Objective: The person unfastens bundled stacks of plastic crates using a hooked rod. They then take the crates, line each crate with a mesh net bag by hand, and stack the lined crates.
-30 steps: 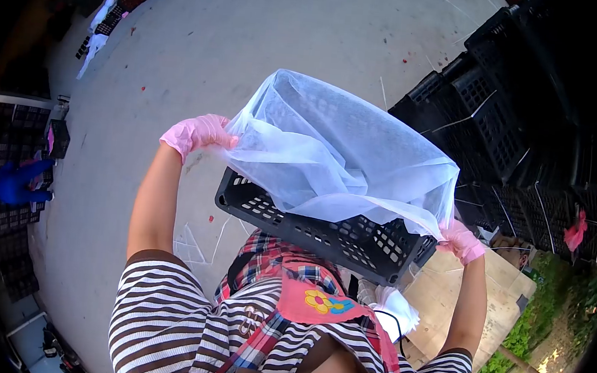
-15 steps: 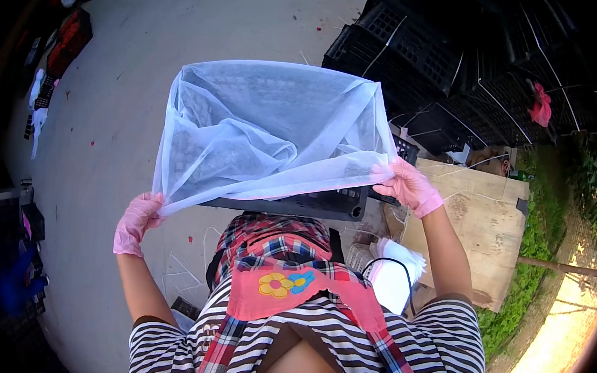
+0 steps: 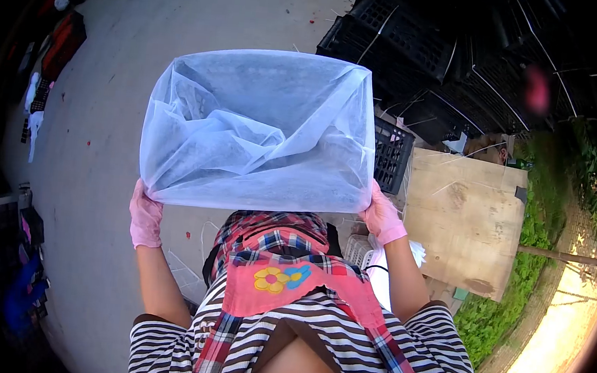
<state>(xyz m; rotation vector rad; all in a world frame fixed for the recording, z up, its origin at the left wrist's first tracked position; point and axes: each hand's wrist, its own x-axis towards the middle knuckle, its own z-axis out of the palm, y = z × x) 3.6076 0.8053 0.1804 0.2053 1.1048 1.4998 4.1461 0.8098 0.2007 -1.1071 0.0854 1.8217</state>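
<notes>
A thin translucent white liner point(image 3: 246, 140) covers the inside of a rectangular crate in front of me, its near edge folded down over the rim. Loose folds of the liner bunch up inside, mostly at the left. My left hand point(image 3: 146, 215), in a pink glove, is closed at the near left corner. My right hand point(image 3: 383, 214), gloved alike, is closed on the liner at the near right corner. The fingertips of both hands are partly hidden behind the liner. Almost all of the crate is covered by the fabric.
Black plastic crates point(image 3: 401, 40) are stacked at the upper right, and another dark crate point(image 3: 391, 155) is just beyond my right hand. A plywood board point(image 3: 464, 220) lies at the right. White sheets point(image 3: 381, 281) sit by my right forearm. Scraps dot the concrete floor point(image 3: 114, 123).
The liner's near edge has been pulled over the crate's near rim, hiding the dark wall that showed before. My right hand moved down and left; my left hand shifted slightly right.
</notes>
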